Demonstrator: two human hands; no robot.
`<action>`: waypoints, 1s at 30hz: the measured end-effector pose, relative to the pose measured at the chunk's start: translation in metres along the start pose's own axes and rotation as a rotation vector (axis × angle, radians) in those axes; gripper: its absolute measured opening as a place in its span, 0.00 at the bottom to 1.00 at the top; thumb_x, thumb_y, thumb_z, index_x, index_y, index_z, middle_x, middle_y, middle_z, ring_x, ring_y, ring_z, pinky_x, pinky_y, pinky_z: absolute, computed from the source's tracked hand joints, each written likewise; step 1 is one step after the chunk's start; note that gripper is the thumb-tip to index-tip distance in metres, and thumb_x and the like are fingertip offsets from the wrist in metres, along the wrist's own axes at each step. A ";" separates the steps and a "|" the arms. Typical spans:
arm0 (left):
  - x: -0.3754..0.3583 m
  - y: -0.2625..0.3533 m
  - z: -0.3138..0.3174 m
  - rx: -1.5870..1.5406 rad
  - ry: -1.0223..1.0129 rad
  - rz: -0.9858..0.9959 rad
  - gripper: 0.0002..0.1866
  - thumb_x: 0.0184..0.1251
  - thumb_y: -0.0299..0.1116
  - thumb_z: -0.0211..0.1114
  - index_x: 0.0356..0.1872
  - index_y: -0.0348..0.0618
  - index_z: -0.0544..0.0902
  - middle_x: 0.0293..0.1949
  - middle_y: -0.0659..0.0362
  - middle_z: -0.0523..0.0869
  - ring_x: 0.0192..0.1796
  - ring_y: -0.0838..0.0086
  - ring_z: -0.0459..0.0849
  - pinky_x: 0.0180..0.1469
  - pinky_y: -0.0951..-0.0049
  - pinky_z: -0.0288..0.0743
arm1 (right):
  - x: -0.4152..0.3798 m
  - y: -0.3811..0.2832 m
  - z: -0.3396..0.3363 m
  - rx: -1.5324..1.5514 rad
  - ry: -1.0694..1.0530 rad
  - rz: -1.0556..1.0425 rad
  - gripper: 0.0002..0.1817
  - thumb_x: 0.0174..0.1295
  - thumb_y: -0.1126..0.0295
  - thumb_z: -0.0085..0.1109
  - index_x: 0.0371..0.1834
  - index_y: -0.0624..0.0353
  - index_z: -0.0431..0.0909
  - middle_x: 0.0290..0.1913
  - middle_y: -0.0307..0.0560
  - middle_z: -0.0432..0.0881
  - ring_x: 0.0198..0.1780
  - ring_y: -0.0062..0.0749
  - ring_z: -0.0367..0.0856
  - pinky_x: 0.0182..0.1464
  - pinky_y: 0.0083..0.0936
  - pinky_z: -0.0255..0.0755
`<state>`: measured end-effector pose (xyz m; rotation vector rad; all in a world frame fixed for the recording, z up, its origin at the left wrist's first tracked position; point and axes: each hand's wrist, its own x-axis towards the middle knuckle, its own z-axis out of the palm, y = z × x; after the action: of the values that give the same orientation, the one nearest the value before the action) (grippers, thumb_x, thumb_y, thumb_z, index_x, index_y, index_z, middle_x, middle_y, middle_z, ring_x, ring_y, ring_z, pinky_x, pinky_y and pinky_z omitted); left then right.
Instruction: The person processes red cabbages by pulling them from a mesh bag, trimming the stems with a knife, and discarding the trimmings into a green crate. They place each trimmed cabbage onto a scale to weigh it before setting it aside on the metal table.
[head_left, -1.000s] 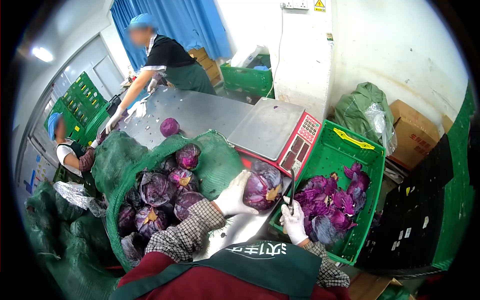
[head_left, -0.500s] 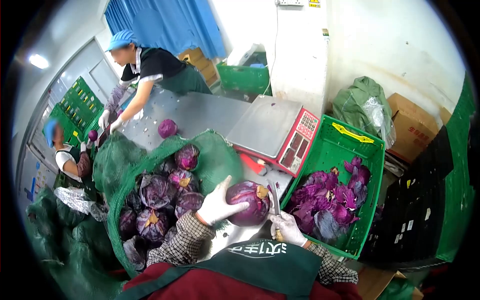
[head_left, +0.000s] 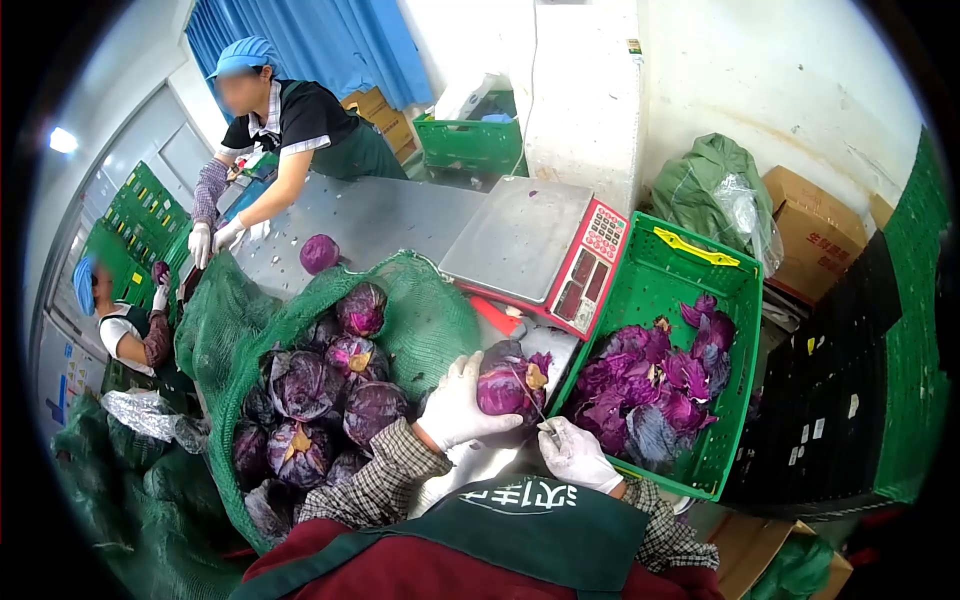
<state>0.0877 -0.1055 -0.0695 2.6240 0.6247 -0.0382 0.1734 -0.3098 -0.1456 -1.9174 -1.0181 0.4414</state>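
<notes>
My gloved left hand (head_left: 463, 408) grips a purple cabbage (head_left: 503, 388) from its left side, with the pale cut stem facing right. In my gloved right hand (head_left: 578, 455) is a knife (head_left: 536, 405), its thin blade lying against the cabbage near the stem and a leaf edge standing out there. The handle is mostly hidden in my fingers. Left of my hands, several purple cabbages (head_left: 305, 385) lie in an opened green mesh bag (head_left: 430, 315). Close to my right hand, a green crate (head_left: 738, 440) holds loose purple leaves (head_left: 630, 375).
A red scale (head_left: 520, 235) stands on the metal table (head_left: 385, 215), with a red-handled tool (head_left: 495, 316) beside it. One cabbage (head_left: 319, 254) sits farther back. A co-worker (head_left: 300, 125) leans over the table's far side; another person (head_left: 125, 325) is at far left. Black crates (head_left: 810, 400) are stacked right.
The knife has gone from upright beside the cabbage to slanting across its stem side. The cabbage has turned slightly, and a leaf edge now sticks out. The view has shifted a little.
</notes>
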 end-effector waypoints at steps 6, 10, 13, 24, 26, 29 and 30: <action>-0.002 0.009 -0.002 0.026 -0.017 -0.039 0.64 0.39 0.65 0.74 0.71 0.31 0.55 0.67 0.33 0.61 0.68 0.39 0.64 0.68 0.53 0.65 | 0.005 0.001 0.007 -0.127 -0.018 -0.036 0.11 0.66 0.64 0.51 0.42 0.60 0.74 0.34 0.60 0.83 0.33 0.56 0.83 0.35 0.47 0.78; 0.000 0.014 -0.002 0.055 -0.013 -0.062 0.64 0.39 0.65 0.73 0.71 0.30 0.56 0.67 0.32 0.62 0.68 0.40 0.65 0.67 0.53 0.65 | 0.011 -0.004 0.003 -0.175 -0.050 0.026 0.10 0.66 0.65 0.49 0.39 0.60 0.73 0.31 0.60 0.83 0.30 0.57 0.83 0.32 0.47 0.78; 0.004 0.018 0.001 0.093 -0.005 -0.078 0.65 0.38 0.69 0.71 0.70 0.28 0.58 0.65 0.31 0.63 0.66 0.39 0.67 0.68 0.54 0.65 | 0.017 0.000 0.001 -0.218 -0.059 0.056 0.09 0.65 0.66 0.48 0.37 0.61 0.72 0.27 0.60 0.82 0.28 0.57 0.83 0.31 0.47 0.78; 0.026 0.037 -0.002 0.164 0.016 -0.110 0.54 0.42 0.64 0.71 0.63 0.29 0.65 0.56 0.35 0.72 0.52 0.43 0.78 0.48 0.54 0.80 | 0.070 -0.017 -0.041 -0.436 -0.357 0.207 0.09 0.60 0.70 0.52 0.31 0.66 0.74 0.26 0.64 0.80 0.32 0.60 0.82 0.37 0.48 0.76; 0.028 0.028 0.005 0.149 0.056 -0.096 0.54 0.42 0.64 0.71 0.63 0.29 0.66 0.54 0.36 0.73 0.51 0.43 0.79 0.47 0.54 0.80 | 0.078 -0.009 -0.040 -0.448 -0.409 0.149 0.09 0.60 0.70 0.52 0.30 0.67 0.76 0.27 0.65 0.81 0.34 0.61 0.82 0.39 0.48 0.77; 0.032 0.026 -0.003 0.081 0.050 -0.145 0.51 0.43 0.66 0.69 0.59 0.30 0.69 0.49 0.39 0.76 0.49 0.44 0.81 0.47 0.55 0.80 | 0.097 -0.015 -0.042 -0.473 -0.447 0.107 0.09 0.56 0.72 0.53 0.24 0.66 0.79 0.26 0.61 0.80 0.33 0.58 0.82 0.39 0.46 0.77; 0.036 0.025 -0.007 0.049 0.018 -0.169 0.51 0.43 0.67 0.69 0.58 0.30 0.70 0.48 0.40 0.76 0.49 0.45 0.82 0.47 0.56 0.80 | 0.099 0.021 -0.028 -0.566 -0.453 -0.096 0.10 0.54 0.72 0.53 0.19 0.63 0.79 0.23 0.57 0.79 0.29 0.54 0.81 0.35 0.44 0.77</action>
<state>0.1304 -0.1076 -0.0578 2.6144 0.8610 -0.0828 0.2606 -0.2512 -0.1392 -2.3022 -1.6606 0.5937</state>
